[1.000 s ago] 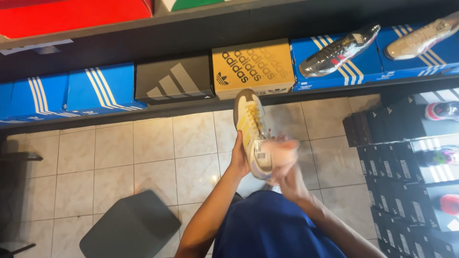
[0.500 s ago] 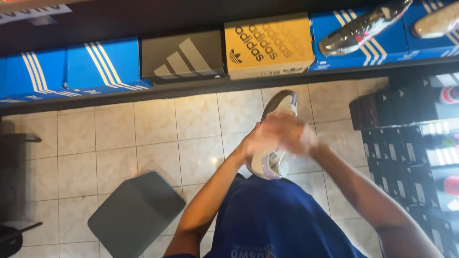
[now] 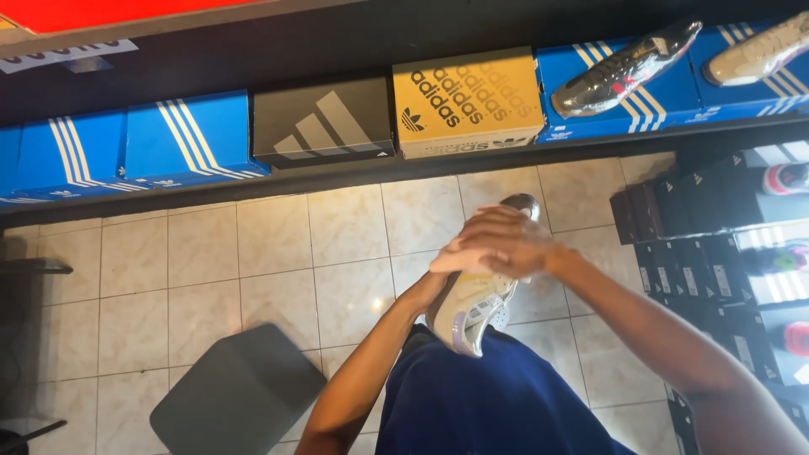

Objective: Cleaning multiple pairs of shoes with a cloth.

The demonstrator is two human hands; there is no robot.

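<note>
Far left – row of blue cardboard shoeboxes with white stripes (image 3: 135,143) on the low dark shelf (image 3: 337,173), then a black shoebox (image 3: 324,122) and a yellow-tan shoebox (image 3: 468,101) side by side. Below them, beige tiled floor (image 3: 253,261) with a grey flat lid-like panel (image 3: 236,392) lying on it near the person's left arm.

Centre: left hand (image 3: 434,291) comes up from below, grip clenched around the back of a pale cream sneaker with a light sole (image 3: 468,307), held over the floor in front of the blue-clothed torso (image 3: 489,404), toe pointing down. Right hand (image 3: 506,240) sits on top of the shoe, fingers pressing a small pink cloth (image 3: 459,257) against it – grip grasping the cloth.

Right: wrapped dark sneaker (image 3: 624,67) on a blue box, another pale sneaker (image 3: 763,50) beside it. Stacks of black shoeboxes (image 3: 725,253) at the far right.
</note>
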